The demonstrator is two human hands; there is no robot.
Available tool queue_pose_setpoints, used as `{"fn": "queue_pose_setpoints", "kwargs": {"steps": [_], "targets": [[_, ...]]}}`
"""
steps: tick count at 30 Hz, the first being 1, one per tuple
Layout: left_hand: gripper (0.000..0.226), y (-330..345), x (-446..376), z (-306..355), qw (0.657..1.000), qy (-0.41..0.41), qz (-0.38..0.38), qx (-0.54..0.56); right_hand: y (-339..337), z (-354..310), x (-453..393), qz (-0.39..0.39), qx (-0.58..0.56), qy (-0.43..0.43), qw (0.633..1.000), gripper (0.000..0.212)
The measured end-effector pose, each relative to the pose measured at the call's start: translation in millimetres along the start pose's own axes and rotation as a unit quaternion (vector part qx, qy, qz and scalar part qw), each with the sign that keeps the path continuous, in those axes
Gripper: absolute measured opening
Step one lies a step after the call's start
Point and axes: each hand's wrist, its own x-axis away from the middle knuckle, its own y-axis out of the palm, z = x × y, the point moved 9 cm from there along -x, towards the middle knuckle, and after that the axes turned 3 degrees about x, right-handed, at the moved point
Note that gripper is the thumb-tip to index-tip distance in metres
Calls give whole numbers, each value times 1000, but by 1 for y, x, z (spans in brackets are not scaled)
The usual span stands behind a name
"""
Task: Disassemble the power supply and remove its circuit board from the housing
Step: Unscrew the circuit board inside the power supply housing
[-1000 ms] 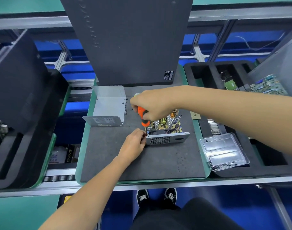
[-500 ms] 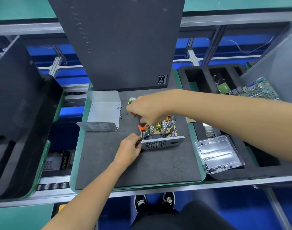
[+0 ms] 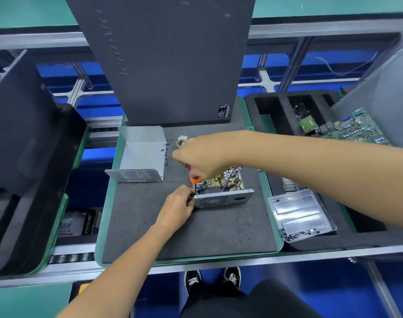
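The opened power supply housing [image 3: 223, 199] sits mid-mat, its grille facing me and its yellow-green circuit board [image 3: 221, 180] exposed inside. My right hand [image 3: 201, 157] grips an orange-handled screwdriver [image 3: 195, 179] held upright over the board's left near corner; the tip is hidden. My left hand [image 3: 176, 208] holds the housing's left front corner with curled fingers. The removed metal cover [image 3: 142, 154] lies to the left, with loose screws [image 3: 166, 154] beside it. A white connector with wires [image 3: 181, 140] pokes out behind my right hand.
A tall dark computer case [image 3: 170, 58] stands at the back of the grey mat [image 3: 164, 228]. A clear plastic tray [image 3: 299, 214] with several screws sits to the right. Black foam bins with a green motherboard [image 3: 352, 127] lie at the back right, and a dark tray [image 3: 24, 168] at the left.
My right hand has sunk a little with the screwdriver, so less of the orange handle shows. My left hand stays at the housing's corner.
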Motion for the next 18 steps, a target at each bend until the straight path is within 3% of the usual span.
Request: {"fn": "queue_pose_setpoints", "kwargs": {"steps": [3,8,18], "targets": [[18,0,1,0,1000,5,-7,-10,2,-4,0,-20,-68,-32,997,26],[18,5,0,3,998,22,-36,-51,-4,12,-1,24,-43,15,999,20],[16,4,-2,3,997,6,-60,-47,-10,6,3,66,-49,-30,996,14]]}}
